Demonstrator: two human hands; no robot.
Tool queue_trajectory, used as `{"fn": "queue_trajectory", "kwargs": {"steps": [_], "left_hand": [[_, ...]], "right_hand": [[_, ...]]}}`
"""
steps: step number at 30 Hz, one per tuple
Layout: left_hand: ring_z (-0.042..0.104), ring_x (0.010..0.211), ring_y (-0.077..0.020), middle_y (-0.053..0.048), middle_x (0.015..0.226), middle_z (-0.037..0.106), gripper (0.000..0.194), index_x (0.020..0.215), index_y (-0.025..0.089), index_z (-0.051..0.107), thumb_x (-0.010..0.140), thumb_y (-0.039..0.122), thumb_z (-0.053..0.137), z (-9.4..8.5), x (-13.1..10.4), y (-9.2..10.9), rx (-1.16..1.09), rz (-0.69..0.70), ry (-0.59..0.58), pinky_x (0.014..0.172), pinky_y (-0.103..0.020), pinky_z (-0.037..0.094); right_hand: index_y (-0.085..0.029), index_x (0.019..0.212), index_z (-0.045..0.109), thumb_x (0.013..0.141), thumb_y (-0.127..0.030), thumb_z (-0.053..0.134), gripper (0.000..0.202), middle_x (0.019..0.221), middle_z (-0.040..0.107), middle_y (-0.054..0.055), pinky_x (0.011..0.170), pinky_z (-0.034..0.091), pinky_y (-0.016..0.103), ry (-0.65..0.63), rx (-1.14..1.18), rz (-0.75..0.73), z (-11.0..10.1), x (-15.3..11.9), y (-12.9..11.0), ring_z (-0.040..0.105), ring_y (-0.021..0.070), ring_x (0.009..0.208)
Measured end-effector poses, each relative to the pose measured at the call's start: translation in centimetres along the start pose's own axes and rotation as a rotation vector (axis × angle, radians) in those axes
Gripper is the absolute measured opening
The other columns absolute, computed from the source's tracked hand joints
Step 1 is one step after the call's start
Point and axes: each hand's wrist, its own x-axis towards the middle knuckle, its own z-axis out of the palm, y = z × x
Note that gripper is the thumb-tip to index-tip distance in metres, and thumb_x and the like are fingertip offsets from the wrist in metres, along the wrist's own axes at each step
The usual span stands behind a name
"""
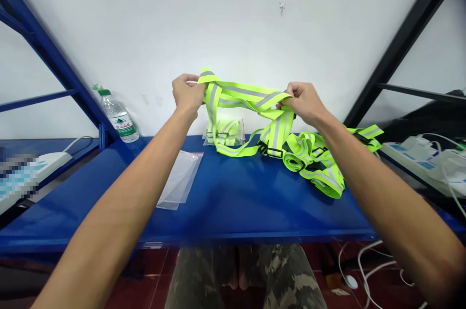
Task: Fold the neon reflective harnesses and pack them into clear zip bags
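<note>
Held up above the blue table is a neon yellow reflective vest made of straps with grey stripes. My left hand is closed on its left end, and my right hand pinches its right end. Loose straps and a black buckle hang down to the tabletop. More neon reflective straps lie rolled and bundled below my right forearm. Behind the hanging straps sits a clear bag with folded neon straps inside. Some clear plastic bags lie flat near my left forearm.
A water bottle leans at the back left of the blue table. Power strips with cables stand at both sides. Metal frame posts rise left and right. White cables hang down to the floor.
</note>
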Motion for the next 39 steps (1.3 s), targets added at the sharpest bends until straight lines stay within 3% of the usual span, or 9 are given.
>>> {"fn": "queue_trajectory", "kwargs": {"steps": [6,12,17,21,23,26,29,35,39], "left_hand": [[0.061,0.075,-0.0164,0.0,0.075,0.064,0.037,0.091,0.018,0.06,0.058,0.021,0.078,-1.3,0.0,-1.5,-0.234,-0.114,-0.071,0.07,-0.034,0.05],[0.06,0.067,-0.0158,-0.003,0.079,0.066,0.042,0.091,0.016,0.064,0.053,0.022,0.082,-1.3,-0.9,-5.0,0.054,-0.126,-0.218,0.061,-0.029,0.047],[0.062,0.07,-0.0175,-0.006,0.083,0.068,0.033,0.095,0.017,0.064,0.07,0.035,0.074,2.8,-5.9,-4.0,0.44,0.165,-0.215,0.065,-0.029,0.045],[0.065,0.079,-0.023,-0.01,0.094,0.07,0.058,0.106,0.018,0.063,0.07,0.063,0.067,8.2,-12.9,-3.0,0.462,0.189,-0.516,0.07,-0.032,0.048],[0.065,0.097,-0.0288,-0.014,0.115,0.066,0.081,0.13,0.019,0.05,0.065,0.063,0.072,10.5,-15.1,-3.4,0.422,0.192,-0.527,0.079,-0.035,0.049],[0.064,0.101,-0.0302,-0.014,0.113,0.067,0.069,0.133,0.017,0.048,0.073,0.041,0.069,11.8,-15.0,-4.6,0.338,0.134,-0.412,0.086,-0.039,0.049],[0.065,0.093,-0.0254,-0.011,0.104,0.07,0.048,0.115,0.014,0.061,0.067,0.021,0.063,10.4,-12.0,-5.6,0.114,0.024,-0.358,0.085,-0.037,0.05],[0.065,0.076,-0.023,-0.007,0.085,0.07,0.037,0.082,0.013,0.065,0.049,0.02,0.049,4.2,-7.4,-7.2,-0.608,-0.38,-0.38,0.067,-0.033,0.053],[0.064,0.07,-0.0233,-0.007,0.072,0.067,0.021,0.069,0.015,0.061,0.055,0.03,0.055,2.2,-7.2,-8.1,-0.612,-0.435,-0.348,0.066,-0.034,0.052]], "right_hand": [[-0.022,0.091,0.061,0.056,-0.026,0.085,0.042,0.082,0.062,0.002,0.062,0.047,0.031,-0.308,0.031,0.027,-3.3,0.8,-1.6,0.06,0.0185,0.074],[-0.021,0.079,0.063,0.062,-0.027,0.08,0.025,0.074,0.056,0.004,0.062,0.043,0.034,0.013,-0.45,-0.148,-3.3,1.4,-1.4,0.055,0.0207,0.075],[-0.024,0.087,0.057,0.071,-0.024,0.068,0.02,0.076,0.057,0.004,0.063,0.043,0.033,0.246,-0.392,-0.234,-0.9,1.7,-2.5,0.055,0.0222,0.082],[-0.025,0.082,0.048,0.075,-0.026,0.064,0.017,0.065,0.05,-0.001,0.051,0.035,0.029,0.298,-0.064,-0.092,1.2,2.0,-4.0,0.048,0.0139,0.059],[-0.025,0.077,0.044,0.075,-0.03,0.065,0.022,0.061,0.047,-0.003,0.044,0.029,0.027,0.277,0.1,0.012,1.7,2.1,-4.6,0.04,0.0104,0.048],[-0.025,0.072,0.039,0.073,-0.035,0.067,0.03,0.057,0.043,-0.005,0.039,0.022,0.026,0.26,0.215,0.106,1.1,2.2,-5.0,0.034,0.0081,0.041],[-0.025,0.073,0.039,0.074,-0.033,0.067,0.029,0.055,0.041,-0.006,0.041,0.021,0.025,0.335,0.194,0.109,-1.0,2.2,-4.5,0.031,0.0075,0.041],[-0.023,0.076,0.044,0.073,-0.015,0.062,0.02,0.056,0.042,-0.007,0.046,0.019,0.025,0.578,0.098,0.212,-3.5,1.7,-2.0,0.027,0.0062,0.044],[-0.023,0.075,0.044,0.073,-0.014,0.059,0.018,0.057,0.044,-0.006,0.043,0.019,0.025,0.612,0.122,0.208,-2.5,1.2,-1.3,0.03,0.0067,0.043]]}}
